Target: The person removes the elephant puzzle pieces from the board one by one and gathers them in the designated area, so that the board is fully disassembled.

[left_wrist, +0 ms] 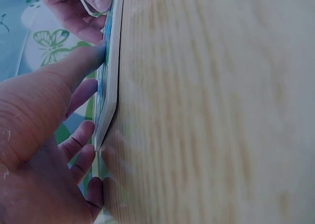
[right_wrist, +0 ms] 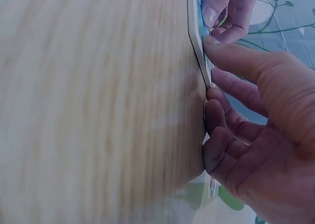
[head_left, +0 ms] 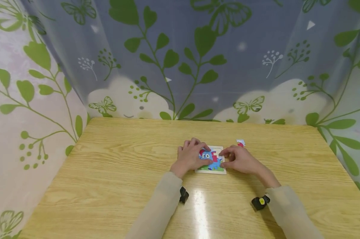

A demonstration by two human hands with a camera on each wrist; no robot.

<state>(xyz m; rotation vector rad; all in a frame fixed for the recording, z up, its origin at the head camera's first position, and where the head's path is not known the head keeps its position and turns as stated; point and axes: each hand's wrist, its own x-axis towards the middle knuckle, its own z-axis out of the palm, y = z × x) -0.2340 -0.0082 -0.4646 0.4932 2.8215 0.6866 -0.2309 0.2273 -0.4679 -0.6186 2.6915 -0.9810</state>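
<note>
A small jigsaw puzzle [head_left: 217,172] in a pale square frame lies flat on the table, with a blue cartoon animal on its pieces. Part of its upper right shows bare white. My left hand [head_left: 191,156] spreads over the puzzle's left side; its thumb and index finger touch the picture, the other fingers lie past the frame's edge. At the right edge, my right hand [head_left: 239,159] pinches a thin puzzle piece [left_wrist: 87,6], seen edge-on in the left wrist view and mostly hidden by the fingers. Its thumb rests at the puzzle's surface in the right wrist view.
A loose white and red puzzle piece [head_left: 240,142] lies on the table just beyond the right hand. The wooden table [head_left: 114,186] ends at a patterned curtain [head_left: 180,66] behind and at both sides. Small black cameras [head_left: 260,202] sit at the wrists.
</note>
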